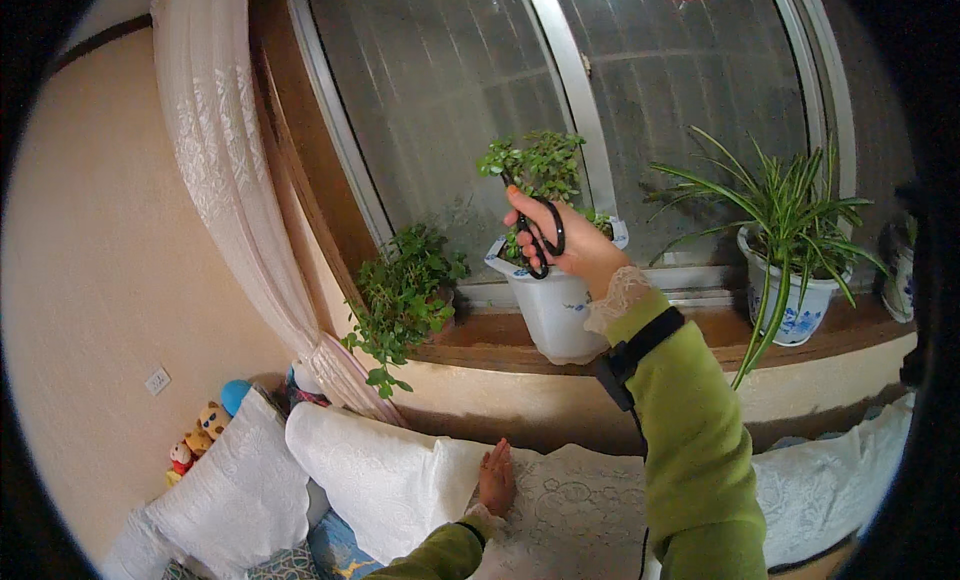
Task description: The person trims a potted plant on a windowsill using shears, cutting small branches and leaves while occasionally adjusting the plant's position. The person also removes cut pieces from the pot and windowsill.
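Note:
My right hand (580,243) is closed around the black handles of a pair of scissors (559,238), held up over the window sill. The blades point up into the leaves of a small bushy plant (553,167). Whether they touch a stem cannot be made out. That plant grows in a white pot (558,320) with a blue pattern, just behind and below my right hand. Lower down, my left hand (496,480) rests with fingers stretched out on the white lace cover (570,495) of the sofa back, holding nothing.
A trailing leafy plant (408,275) stands left on the brown sill (490,330). To the right is a spider plant (785,210) in a white and blue pot (800,305). A sliding window (450,80) rises behind. A curtain (215,140), cushions (235,480) and toys (212,420) are at left.

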`<state>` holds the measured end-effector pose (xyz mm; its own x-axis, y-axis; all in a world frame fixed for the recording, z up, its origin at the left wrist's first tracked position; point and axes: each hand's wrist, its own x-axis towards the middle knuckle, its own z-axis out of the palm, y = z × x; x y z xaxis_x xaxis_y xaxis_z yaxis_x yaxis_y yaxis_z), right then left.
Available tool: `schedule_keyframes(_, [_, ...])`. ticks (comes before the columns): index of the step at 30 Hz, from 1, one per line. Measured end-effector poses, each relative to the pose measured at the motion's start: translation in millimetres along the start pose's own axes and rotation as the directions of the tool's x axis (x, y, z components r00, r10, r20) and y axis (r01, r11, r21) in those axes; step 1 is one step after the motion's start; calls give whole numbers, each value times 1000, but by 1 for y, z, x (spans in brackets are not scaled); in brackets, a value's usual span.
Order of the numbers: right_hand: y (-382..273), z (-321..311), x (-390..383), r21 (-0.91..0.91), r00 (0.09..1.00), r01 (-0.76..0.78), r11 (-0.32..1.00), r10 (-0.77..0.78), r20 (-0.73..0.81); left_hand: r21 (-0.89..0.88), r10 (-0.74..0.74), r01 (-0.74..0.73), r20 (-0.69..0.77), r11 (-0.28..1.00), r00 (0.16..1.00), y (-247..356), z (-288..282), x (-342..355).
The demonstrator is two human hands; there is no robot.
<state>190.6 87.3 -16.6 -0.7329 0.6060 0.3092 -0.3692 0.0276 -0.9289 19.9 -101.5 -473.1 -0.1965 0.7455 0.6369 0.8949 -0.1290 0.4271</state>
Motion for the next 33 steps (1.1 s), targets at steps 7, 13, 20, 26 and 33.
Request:
schedule_keyframes(7, [11,6,9,2,998,24,1000,-24,-63,37,-34,32,53,999,998,0,-3,-1])
schedule_keyframes(13, [16,13,19,-3,997,35,999,-35,-68,68,-18,14,66,998,998,-2,0,0])
schedule_keyframes(20, [28,18,10,122,996,74,990,-67,-56,63,-8,3,66,998,998,2,-2,1])
schedule_keyframes(26, [25,11,10,161,994,105,981,-98,-51,70,-22,16,82,997,996,7,-4,2])
schedule_keyframes(33, [19,6,14,135,998,51,990,-46,-40,53,-27,24,67,998,997,5,0,3])
